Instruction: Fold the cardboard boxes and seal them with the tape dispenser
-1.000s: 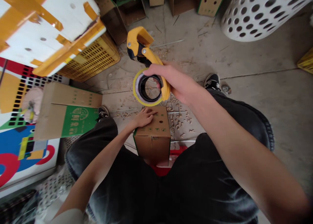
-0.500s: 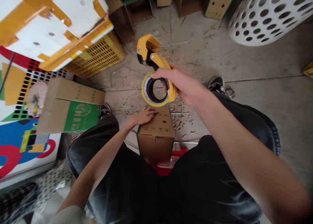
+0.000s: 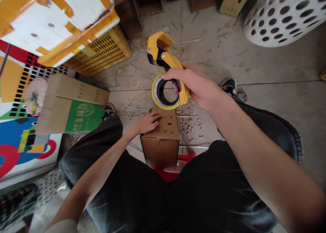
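Gripped in my right hand (image 3: 195, 83) is a yellow tape dispenser (image 3: 184, 90) with a black inner hub and a roll of tape (image 3: 156, 94). It is held up above the far end of a brown cardboard box (image 3: 160, 151) that stands between my legs. My left hand (image 3: 149, 122) lies on the box's side panel near its left edge, fingers stretched out. That panel has a round hole and small green print. The dispenser hides part of the box's far end.
A printed carton (image 3: 84, 116) stands at the left. Behind it are a yellow plastic crate (image 3: 104, 51) and a taped foam box (image 3: 73, 9). Several cardboard boxes line the back. A white perforated basket (image 3: 277, 16) is at upper right. Wood-like scraps (image 3: 189, 126) litter the floor.
The view has shifted slightly, so the dispenser appears a little farther right. My right hand keeps its grip on it. My left hand stays on the box with its fingers slightly more spread.
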`<action>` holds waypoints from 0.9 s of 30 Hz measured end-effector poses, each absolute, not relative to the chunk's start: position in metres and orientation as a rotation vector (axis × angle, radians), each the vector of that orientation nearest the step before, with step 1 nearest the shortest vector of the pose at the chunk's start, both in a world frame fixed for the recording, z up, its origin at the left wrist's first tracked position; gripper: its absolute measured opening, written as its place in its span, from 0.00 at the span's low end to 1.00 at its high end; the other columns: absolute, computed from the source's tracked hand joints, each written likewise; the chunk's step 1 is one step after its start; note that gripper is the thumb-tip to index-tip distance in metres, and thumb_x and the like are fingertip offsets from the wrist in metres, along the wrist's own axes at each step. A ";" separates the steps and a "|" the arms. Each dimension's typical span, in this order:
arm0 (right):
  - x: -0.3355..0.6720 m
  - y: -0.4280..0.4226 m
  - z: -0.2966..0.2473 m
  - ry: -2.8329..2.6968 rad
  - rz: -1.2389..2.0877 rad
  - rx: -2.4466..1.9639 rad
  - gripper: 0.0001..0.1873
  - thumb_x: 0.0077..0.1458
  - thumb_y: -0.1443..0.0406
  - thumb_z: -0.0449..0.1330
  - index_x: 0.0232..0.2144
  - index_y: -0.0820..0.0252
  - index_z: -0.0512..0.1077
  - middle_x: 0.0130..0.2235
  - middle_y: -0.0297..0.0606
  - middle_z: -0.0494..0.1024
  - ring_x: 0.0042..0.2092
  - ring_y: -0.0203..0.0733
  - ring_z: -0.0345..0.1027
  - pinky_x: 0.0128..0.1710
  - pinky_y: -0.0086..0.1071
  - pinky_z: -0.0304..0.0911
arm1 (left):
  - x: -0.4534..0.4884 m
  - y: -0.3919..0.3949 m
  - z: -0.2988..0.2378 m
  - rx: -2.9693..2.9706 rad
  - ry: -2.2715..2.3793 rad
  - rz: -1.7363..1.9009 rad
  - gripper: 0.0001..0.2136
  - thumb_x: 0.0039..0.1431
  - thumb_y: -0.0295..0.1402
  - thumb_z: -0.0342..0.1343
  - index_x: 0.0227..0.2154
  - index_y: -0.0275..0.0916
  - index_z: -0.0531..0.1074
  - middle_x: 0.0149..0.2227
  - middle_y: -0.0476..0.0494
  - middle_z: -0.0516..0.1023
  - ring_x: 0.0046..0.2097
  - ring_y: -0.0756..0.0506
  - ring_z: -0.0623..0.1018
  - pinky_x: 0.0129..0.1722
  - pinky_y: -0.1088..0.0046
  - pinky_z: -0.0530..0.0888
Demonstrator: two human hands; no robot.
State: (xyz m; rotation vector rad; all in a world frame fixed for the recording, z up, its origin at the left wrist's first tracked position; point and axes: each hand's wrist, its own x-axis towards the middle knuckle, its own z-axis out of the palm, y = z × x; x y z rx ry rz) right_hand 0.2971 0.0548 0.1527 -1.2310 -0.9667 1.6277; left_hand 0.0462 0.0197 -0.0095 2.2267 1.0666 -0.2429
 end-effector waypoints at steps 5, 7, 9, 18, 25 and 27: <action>0.295 0.060 0.145 -1.004 1.661 -1.260 0.11 0.48 0.62 0.72 0.31 0.55 0.73 0.31 0.33 0.73 0.30 0.36 0.63 0.26 0.30 0.62 | 0.042 0.018 -0.017 2.236 1.161 -0.218 0.22 0.66 0.31 0.42 0.58 0.33 0.71 0.57 0.34 0.72 0.59 0.40 0.72 0.64 0.57 0.67; 0.293 0.061 0.143 -1.012 1.657 -1.296 0.11 0.48 0.62 0.72 0.32 0.55 0.73 0.31 0.34 0.73 0.31 0.36 0.64 0.26 0.30 0.62 | 0.042 0.017 -0.018 2.236 1.168 -0.183 0.21 0.66 0.30 0.43 0.56 0.33 0.71 0.57 0.33 0.73 0.59 0.40 0.73 0.63 0.57 0.68; 0.290 0.062 0.143 -1.015 1.649 -1.311 0.11 0.49 0.62 0.72 0.33 0.55 0.74 0.32 0.35 0.74 0.32 0.37 0.65 0.26 0.29 0.62 | 0.042 0.016 -0.017 2.238 1.157 -0.145 0.19 0.65 0.29 0.44 0.55 0.33 0.72 0.56 0.34 0.73 0.57 0.40 0.74 0.62 0.58 0.69; 0.287 0.060 0.140 -1.021 1.657 -1.321 0.12 0.49 0.61 0.72 0.34 0.55 0.73 0.30 0.33 0.73 0.31 0.37 0.66 0.28 0.29 0.63 | 0.046 0.013 -0.007 2.289 1.049 -0.035 0.18 0.61 0.23 0.45 0.49 0.31 0.76 0.53 0.33 0.76 0.56 0.40 0.76 0.61 0.60 0.72; 0.288 0.061 0.134 -1.008 1.685 -1.314 0.11 0.49 0.62 0.71 0.34 0.55 0.75 0.32 0.34 0.74 0.30 0.35 0.64 0.25 0.28 0.61 | 0.046 0.013 -0.006 2.290 0.984 0.054 0.19 0.58 0.19 0.45 0.46 0.32 0.78 0.50 0.35 0.78 0.54 0.41 0.77 0.59 0.60 0.73; 0.287 0.061 0.135 -1.010 1.699 -1.324 0.09 0.50 0.63 0.70 0.34 0.56 0.75 0.33 0.34 0.74 0.30 0.34 0.63 0.24 0.28 0.60 | 0.046 0.013 -0.006 2.282 0.982 0.069 0.19 0.58 0.19 0.45 0.45 0.32 0.78 0.50 0.35 0.78 0.53 0.41 0.78 0.58 0.60 0.73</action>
